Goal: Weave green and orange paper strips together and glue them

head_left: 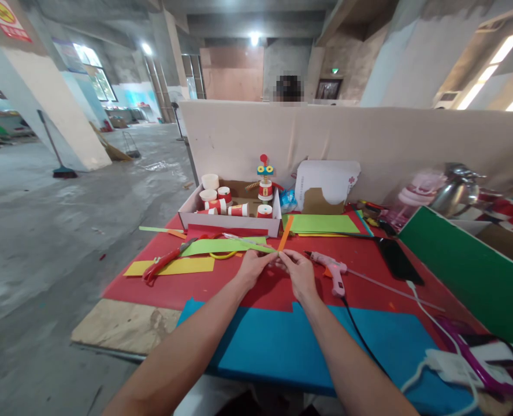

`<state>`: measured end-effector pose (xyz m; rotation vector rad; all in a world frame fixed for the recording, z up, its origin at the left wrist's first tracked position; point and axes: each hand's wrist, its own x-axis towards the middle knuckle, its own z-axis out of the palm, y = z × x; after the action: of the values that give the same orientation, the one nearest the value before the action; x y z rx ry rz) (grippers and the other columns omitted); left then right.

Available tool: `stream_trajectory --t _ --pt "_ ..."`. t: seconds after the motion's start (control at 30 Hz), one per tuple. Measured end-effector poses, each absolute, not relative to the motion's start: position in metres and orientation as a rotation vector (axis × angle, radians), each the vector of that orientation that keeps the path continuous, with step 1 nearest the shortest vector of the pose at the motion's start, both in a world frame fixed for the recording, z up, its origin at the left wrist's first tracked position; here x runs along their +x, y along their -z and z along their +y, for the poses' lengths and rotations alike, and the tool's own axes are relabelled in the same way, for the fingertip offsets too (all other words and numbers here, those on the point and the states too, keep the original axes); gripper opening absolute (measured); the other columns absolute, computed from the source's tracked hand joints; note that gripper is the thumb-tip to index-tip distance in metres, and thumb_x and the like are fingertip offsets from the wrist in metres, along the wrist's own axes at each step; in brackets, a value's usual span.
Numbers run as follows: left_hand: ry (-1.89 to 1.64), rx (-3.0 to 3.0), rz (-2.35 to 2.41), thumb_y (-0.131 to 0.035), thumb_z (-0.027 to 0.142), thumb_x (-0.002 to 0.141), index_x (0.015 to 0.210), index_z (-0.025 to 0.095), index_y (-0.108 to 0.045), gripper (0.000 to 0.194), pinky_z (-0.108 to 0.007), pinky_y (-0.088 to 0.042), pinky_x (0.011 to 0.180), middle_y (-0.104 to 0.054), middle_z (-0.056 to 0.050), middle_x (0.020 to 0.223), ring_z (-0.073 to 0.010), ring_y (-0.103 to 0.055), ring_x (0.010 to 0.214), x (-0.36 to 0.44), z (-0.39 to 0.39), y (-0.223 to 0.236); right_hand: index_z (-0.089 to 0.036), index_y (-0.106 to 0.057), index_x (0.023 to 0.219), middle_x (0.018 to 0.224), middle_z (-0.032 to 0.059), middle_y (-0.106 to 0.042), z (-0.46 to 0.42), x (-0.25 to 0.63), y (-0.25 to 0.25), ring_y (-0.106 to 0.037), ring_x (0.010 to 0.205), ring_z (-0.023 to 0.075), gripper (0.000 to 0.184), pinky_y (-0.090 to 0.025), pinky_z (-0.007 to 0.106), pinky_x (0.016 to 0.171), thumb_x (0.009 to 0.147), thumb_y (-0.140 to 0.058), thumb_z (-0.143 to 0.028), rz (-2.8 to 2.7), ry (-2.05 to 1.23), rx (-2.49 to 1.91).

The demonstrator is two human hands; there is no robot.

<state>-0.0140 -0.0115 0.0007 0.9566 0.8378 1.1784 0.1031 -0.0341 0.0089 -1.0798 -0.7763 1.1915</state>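
Note:
My left hand (253, 270) and my right hand (298, 273) meet over the red table cover, fingertips pinched together. Between them are a narrow orange paper strip (286, 232), pointing up and away, and a light green paper strip (261, 248), running off to the left. Their ends come together at my fingers, which hide the joint. Close to my right hand lies a pink glue gun (334, 269) with its nozzle toward me and my fingers. Left of my hands are red-handled scissors (163, 263), a wider green paper strip (213, 247) and a yellow paper strip (187, 266).
Behind the hands stands a shallow box (230, 222) with several paper cups and a cup figure (265, 188). Green paper sheets (323, 223) lie to its right. A black phone (398, 260), a green board (468, 277) and a white power strip (468, 367) with cables occupy the right.

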Motion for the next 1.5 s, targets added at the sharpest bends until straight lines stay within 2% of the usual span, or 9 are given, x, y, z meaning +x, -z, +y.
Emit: stream_trajectory --t 0.2,0.4,0.53,0.7,1.0,1.2,1.5 --pt "-1.228 0.993 0.956 -0.079 0.035 0.054 0.054 0.013 -0.057 0.031 -0.023 -0.038 0.050 -0.058 -0.002 0.052 -0.0093 -0.050 0.050 -0.014 -0.011 -0.004 -0.016 -0.069 0.069 0.062 0.0009 -0.069 -0.035 0.105 -0.011 -0.065 0.059 0.0158 0.029 -0.056 0.031 0.067 0.051 -0.081 -0.035 -0.833 -1.242 -1.089" --pt "-1.226 0.962 0.882 -0.079 0.033 0.055 0.061 0.013 -0.059 0.029 -0.023 -0.041 0.055 -0.058 -0.001 0.057 -0.0098 -0.052 0.054 -0.012 -0.010 -0.003 -0.017 -0.064 0.068 0.065 0.0011 -0.070 -0.037 0.100 -0.010 -0.067 0.060 0.0168 0.029 -0.056 0.032 0.068 0.052 -0.081 -0.035 -0.791 -1.258 -1.019" --pt "-1.216 0.968 0.895 -0.080 0.033 0.053 0.063 0.013 -0.061 0.029 -0.025 -0.043 0.059 -0.061 -0.001 0.059 -0.0109 -0.054 0.056 -0.014 -0.011 -0.005 -0.018 -0.061 0.065 0.062 0.0000 -0.069 -0.036 0.101 -0.010 -0.066 0.059 0.0167 0.032 -0.056 0.032 0.069 0.048 -0.083 -0.035 -0.805 -1.272 -1.021" --pt "-1.200 1.029 0.909 -0.079 0.034 0.055 0.062 0.013 -0.062 0.028 -0.023 -0.039 0.055 -0.059 0.000 0.055 -0.0090 -0.050 0.053 -0.017 -0.010 -0.007 -0.016 -0.064 0.066 0.061 0.0016 -0.069 -0.035 0.109 -0.014 -0.066 0.058 0.0161 0.035 -0.056 0.030 0.066 0.047 -0.083 -0.038 -0.816 -1.389 -1.045" --pt "-1.161 0.955 0.821 -0.080 0.036 0.055 0.070 0.013 -0.064 0.032 -0.023 -0.041 0.055 -0.062 -0.002 0.061 -0.0090 -0.053 0.055 -0.012 -0.009 0.004 -0.017 -0.060 0.065 0.060 0.0005 -0.069 -0.036 0.100 -0.008 -0.066 0.057 0.0171 0.032 -0.055 0.034 0.066 0.053 -0.081 -0.039 -0.756 -1.251 -0.981" --pt "-1.205 0.915 0.824 -0.082 0.038 0.050 0.065 0.012 -0.063 0.036 -0.024 -0.043 0.057 -0.063 -0.002 0.059 -0.0103 -0.055 0.055 -0.013 -0.010 0.000 -0.016 -0.065 0.068 0.063 0.0025 -0.070 -0.037 0.097 -0.006 -0.067 0.061 0.0191 0.030 -0.055 0.035 0.069 0.053 -0.081 -0.037 -0.775 -1.243 -0.978" --pt "-1.141 0.806 0.781 -0.084 0.034 0.047 0.063 0.011 -0.063 0.035 -0.021 -0.038 0.050 -0.058 0.000 0.052 -0.0072 -0.049 0.047 -0.014 -0.013 -0.009 -0.019 -0.065 0.058 0.058 -0.0011 -0.066 -0.034 0.108 -0.010 -0.060 0.054 0.0126 0.023 -0.054 0.027 0.061 0.047 -0.083 -0.028 -0.677 -1.384 -0.889"
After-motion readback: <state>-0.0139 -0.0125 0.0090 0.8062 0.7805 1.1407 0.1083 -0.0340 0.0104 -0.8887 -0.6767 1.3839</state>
